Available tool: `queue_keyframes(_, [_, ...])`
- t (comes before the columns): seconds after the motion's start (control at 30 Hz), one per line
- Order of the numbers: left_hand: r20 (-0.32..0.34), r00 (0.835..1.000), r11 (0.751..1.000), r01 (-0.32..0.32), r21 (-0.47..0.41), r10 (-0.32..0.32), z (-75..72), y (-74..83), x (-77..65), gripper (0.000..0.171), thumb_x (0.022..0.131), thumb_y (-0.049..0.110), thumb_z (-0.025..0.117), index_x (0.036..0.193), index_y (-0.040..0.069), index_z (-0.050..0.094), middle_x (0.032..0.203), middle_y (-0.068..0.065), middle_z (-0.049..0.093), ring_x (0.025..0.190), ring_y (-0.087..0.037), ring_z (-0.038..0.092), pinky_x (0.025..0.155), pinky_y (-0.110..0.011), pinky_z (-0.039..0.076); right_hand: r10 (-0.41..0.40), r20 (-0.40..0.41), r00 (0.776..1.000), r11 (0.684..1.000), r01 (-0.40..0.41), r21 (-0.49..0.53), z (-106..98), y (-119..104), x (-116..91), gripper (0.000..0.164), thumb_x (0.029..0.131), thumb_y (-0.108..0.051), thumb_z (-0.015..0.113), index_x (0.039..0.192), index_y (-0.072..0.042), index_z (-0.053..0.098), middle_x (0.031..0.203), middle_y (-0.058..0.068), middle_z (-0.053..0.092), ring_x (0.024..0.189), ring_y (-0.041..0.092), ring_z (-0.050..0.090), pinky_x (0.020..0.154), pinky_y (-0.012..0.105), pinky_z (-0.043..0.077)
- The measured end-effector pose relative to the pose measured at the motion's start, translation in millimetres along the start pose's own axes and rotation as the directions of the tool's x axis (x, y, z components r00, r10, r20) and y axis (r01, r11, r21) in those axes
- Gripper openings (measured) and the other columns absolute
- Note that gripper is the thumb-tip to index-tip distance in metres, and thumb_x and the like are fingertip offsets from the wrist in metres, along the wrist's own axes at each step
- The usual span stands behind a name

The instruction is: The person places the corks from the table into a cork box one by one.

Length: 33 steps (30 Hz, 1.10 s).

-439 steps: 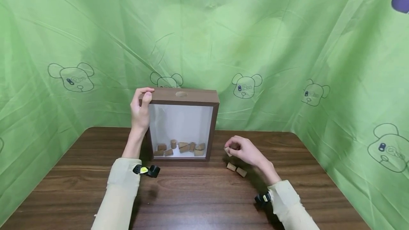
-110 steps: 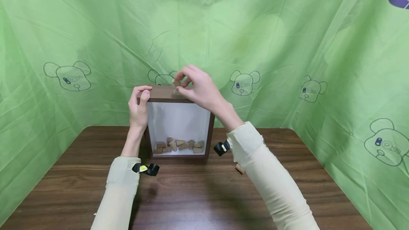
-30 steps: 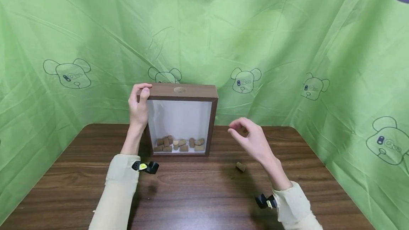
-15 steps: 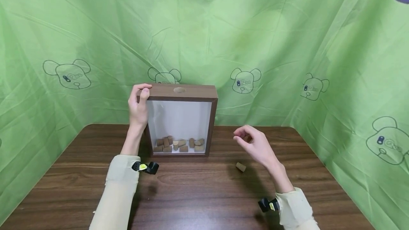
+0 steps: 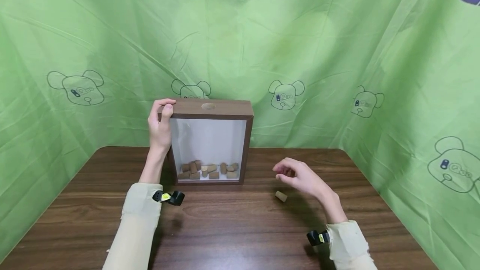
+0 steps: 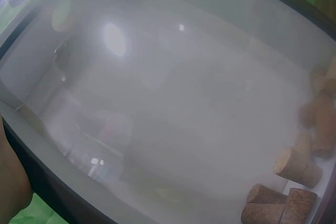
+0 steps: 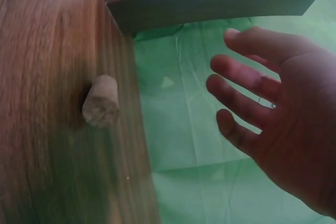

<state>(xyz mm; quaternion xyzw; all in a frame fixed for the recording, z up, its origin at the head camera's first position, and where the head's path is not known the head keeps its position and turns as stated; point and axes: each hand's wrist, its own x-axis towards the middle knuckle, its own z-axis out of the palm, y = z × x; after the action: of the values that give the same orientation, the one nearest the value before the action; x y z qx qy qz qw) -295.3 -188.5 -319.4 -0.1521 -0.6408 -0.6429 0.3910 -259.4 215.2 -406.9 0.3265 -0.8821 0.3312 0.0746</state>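
A brown shadow box frame with a clear front stands upright on the table, a round hole in its top side. Several cork stoppers lie heaped along its bottom; the left wrist view shows corks behind the clear pane too. My left hand grips the frame's upper left corner, thumb in front and fingers over the top. One loose cork stopper lies on the table right of the frame. Just above it hovers my right hand, holding nothing; its loosely bent fingers are apart from the cork in the right wrist view.
The dark wood-grain table carries the frame and the loose cork. Green cloth with bear drawings hangs behind and at both sides, close beyond the table's far edge. A small black camera sits on each wrist.
Earlier, three corks were outside the frame, one pinched by my right hand; later it held one at the top hole. One lies outside now. Lately my right hand sank toward it; my left kept its grip.
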Motion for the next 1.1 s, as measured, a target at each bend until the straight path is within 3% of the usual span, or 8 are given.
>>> queue_keyframes(0.3, [0.006,1.0,1.0,0.012,0.009,-0.012,-0.4,-0.4,-0.3,0.045,0.095,0.029,0.051,0.119,-0.008,0.058,0.11,0.014,0.059,0.109,-0.006,0.049,0.099,-0.03,0.03,0.08,0.179,0.981,0.996,-0.084,0.014,9,24,-8,0.019,0.092,-0.02,0.07,0.11,-0.014,0.069,0.098,-0.004,0.067,0.085,0.006,0.06,0.075,0.027,0.051])
queue_keyframes(0.47, [0.007,1.0,1.0,0.007,0.002,-0.007,-1.0,1.0,0.0,0.044,0.095,0.028,0.051,0.118,-0.009,0.057,0.11,0.014,0.059,0.108,-0.006,0.049,0.099,-0.03,0.03,0.102,0.258,0.961,0.992,-0.118,0.047,13,32,-11,0.025,0.092,-0.016,0.067,0.114,-0.007,0.067,0.103,0.007,0.069,0.088,0.009,0.061,0.078,0.027,0.051])
queue_keyframes(0.73, [0.011,1.0,1.0,-0.007,-0.017,0.007,-0.7,0.6,0.4,0.044,0.095,0.027,0.052,0.118,-0.01,0.057,0.11,0.013,0.059,0.107,-0.006,0.049,0.098,-0.029,0.03,0.173,0.324,0.93,0.973,-0.213,0.09,17,35,-13,0.027,0.089,-0.015,0.07,0.115,-0.009,0.068,0.099,0.002,0.067,0.083,0.014,0.062,0.075,0.025,0.048])
queue_keyframes(0.87, [0.01,1.0,1.0,-0.003,-0.011,0.003,-1.2,0.1,0.7,0.045,0.095,0.028,0.051,0.118,-0.01,0.057,0.111,0.013,0.059,0.109,-0.006,0.049,0.1,-0.03,0.03,0.201,0.363,0.91,0.959,-0.258,0.118,18,34,-14,0.029,0.086,-0.014,0.073,0.115,-0.009,0.069,0.099,0.005,0.067,0.079,0.016,0.061,0.072,0.023,0.047])
queue_keyframes(1.1, [0.005,1.0,1.0,-0.007,-0.014,0.007,-0.9,0.1,0.1,0.045,0.094,0.027,0.051,0.117,-0.011,0.057,0.11,0.012,0.059,0.109,-0.006,0.049,0.098,-0.029,0.03,0.19,0.398,0.897,0.955,-0.263,0.136,21,40,-15,0.027,0.085,-0.012,0.074,0.111,-0.013,0.071,0.094,0.006,0.068,0.078,0.013,0.061,0.07,0.022,0.047])
